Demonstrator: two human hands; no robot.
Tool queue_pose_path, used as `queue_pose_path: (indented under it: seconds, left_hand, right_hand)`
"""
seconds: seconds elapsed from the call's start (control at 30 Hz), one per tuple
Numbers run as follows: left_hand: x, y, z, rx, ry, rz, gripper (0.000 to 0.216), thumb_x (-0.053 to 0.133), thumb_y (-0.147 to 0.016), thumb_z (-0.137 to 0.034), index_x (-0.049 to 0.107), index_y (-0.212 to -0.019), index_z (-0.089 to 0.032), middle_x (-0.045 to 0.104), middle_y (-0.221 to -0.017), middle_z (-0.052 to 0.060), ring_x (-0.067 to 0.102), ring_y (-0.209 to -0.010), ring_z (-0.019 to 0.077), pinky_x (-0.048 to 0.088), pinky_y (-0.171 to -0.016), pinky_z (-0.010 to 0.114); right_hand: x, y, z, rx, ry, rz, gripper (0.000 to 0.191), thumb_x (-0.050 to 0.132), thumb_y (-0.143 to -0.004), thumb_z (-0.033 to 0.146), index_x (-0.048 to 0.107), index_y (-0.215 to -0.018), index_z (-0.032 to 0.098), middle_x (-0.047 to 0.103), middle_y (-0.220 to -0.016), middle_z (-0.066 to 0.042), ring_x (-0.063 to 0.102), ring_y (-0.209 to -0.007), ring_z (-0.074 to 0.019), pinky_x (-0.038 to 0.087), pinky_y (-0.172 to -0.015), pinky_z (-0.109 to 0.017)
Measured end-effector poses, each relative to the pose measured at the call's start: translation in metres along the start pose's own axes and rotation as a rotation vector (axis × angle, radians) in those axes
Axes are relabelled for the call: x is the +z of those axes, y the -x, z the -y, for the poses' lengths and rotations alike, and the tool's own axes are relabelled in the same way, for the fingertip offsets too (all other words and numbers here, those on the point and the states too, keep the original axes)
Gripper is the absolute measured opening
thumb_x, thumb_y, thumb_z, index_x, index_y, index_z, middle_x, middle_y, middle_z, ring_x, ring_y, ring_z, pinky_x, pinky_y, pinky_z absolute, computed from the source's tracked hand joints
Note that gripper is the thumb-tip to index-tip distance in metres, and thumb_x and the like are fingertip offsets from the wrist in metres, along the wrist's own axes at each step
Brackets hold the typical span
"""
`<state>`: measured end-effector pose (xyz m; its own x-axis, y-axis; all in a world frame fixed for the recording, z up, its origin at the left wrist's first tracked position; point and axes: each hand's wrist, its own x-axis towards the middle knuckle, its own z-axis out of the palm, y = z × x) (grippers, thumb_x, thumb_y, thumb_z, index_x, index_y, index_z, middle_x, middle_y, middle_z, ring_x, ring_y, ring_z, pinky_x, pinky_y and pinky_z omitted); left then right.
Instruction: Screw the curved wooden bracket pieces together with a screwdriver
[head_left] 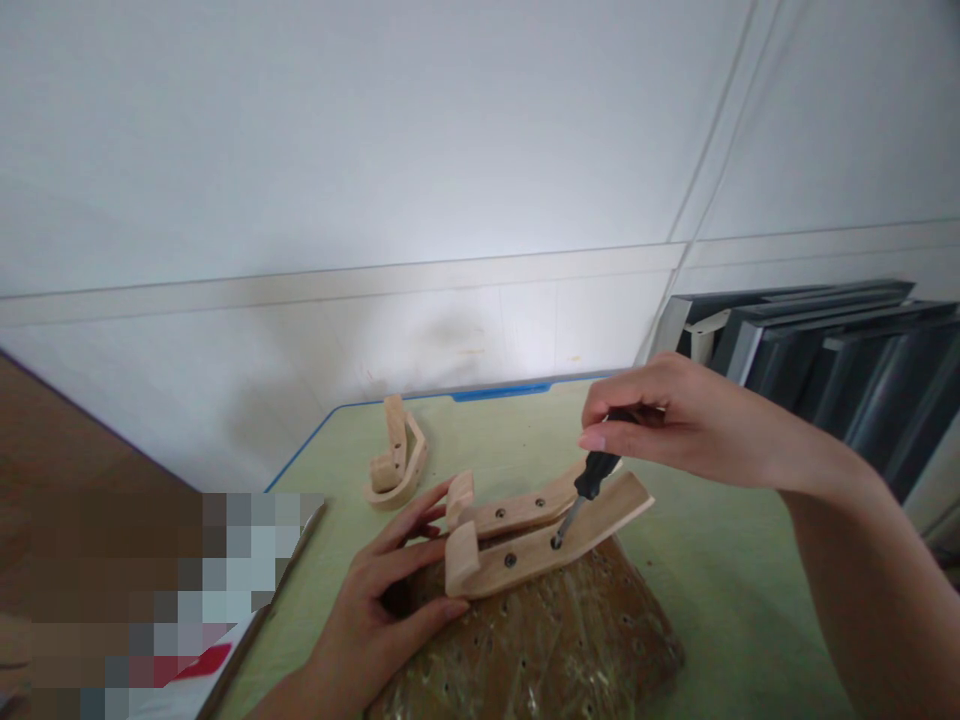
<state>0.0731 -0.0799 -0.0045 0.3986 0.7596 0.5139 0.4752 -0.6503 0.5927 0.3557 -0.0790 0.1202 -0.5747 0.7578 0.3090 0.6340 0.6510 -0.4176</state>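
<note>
My right hand [645, 410] is closed around the black handle of a screwdriver [598, 472]. Its metal shaft slants down to a dark screw hole in the nearer of two curved wooden pieces [536, 558]. A second wooden piece [521, 508] lies just behind, running alongside, with dark screws or holes in it too. My left hand [390, 575] rests at their left ends, thumb in front and fingers behind, gripping or steadying them; the exact contact is partly hidden. Beneath the pieces is a brown block [555, 640] wrapped in clear film and dotted with small holes.
Several similar wooden hooks [397, 460] stand at the back left of the pale green table [720, 590]. A white wall [375, 150] rises behind it. Dark flat panels [825, 360] lean at the right. A blurred-out patch and a brown surface lie at the left.
</note>
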Motion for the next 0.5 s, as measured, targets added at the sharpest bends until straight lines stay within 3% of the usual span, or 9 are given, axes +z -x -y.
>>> queue_pose_path:
  seconds: [0.13, 0.23, 0.37, 0.5]
  left_hand:
    - [0.001, 0.0, 0.001, 0.004, -0.007, -0.009, 0.027, 0.071, -0.062, -0.034, 0.068, -0.088, -0.03, 0.05, -0.128, 0.003, 0.059, -0.099, 0.0222, 0.051, -0.08, 0.031]
    - [0.001, 0.001, 0.001, -0.006, 0.003, -0.013, 0.027, 0.071, -0.061, -0.034, 0.068, -0.088, -0.03, 0.05, -0.128, 0.003, 0.059, -0.1, 0.0225, 0.051, -0.08, 0.032]
    - [0.001, 0.0, -0.001, -0.02, 0.008, -0.017, 0.026, 0.071, -0.061, -0.035, 0.069, -0.087, -0.029, 0.05, -0.128, 0.004, 0.059, -0.099, 0.0237, 0.051, -0.08, 0.034]
    - [0.0, 0.0, -0.003, -0.024, 0.013, -0.013, 0.026, 0.071, -0.061, -0.033, 0.069, -0.086, -0.028, 0.051, -0.127, 0.004, 0.059, -0.099, 0.024, 0.051, -0.08, 0.034]
  right_hand:
    - [-0.006, 0.004, 0.003, -0.077, -0.107, 0.119, 0.018, 0.052, -0.082, 0.03, 0.06, -0.086, 0.015, 0.057, -0.065, 0.002, 0.046, -0.055, -0.0063, 0.033, -0.048, -0.017]
    - [-0.01, 0.007, 0.004, -0.08, -0.131, 0.176, 0.025, 0.054, -0.081, 0.033, 0.058, -0.097, 0.015, 0.062, -0.075, 0.0, 0.054, -0.062, -0.0082, 0.039, -0.056, -0.017]
    - [-0.012, 0.007, 0.005, -0.073, -0.067, 0.138, 0.026, 0.052, -0.082, 0.034, 0.058, -0.1, 0.016, 0.064, -0.082, -0.002, 0.057, -0.069, -0.0102, 0.041, -0.062, -0.019]
    - [-0.01, 0.006, 0.003, -0.061, -0.009, 0.12, 0.024, 0.05, -0.083, 0.034, 0.059, -0.095, 0.016, 0.063, -0.075, -0.001, 0.055, -0.064, -0.0095, 0.039, -0.058, -0.019]
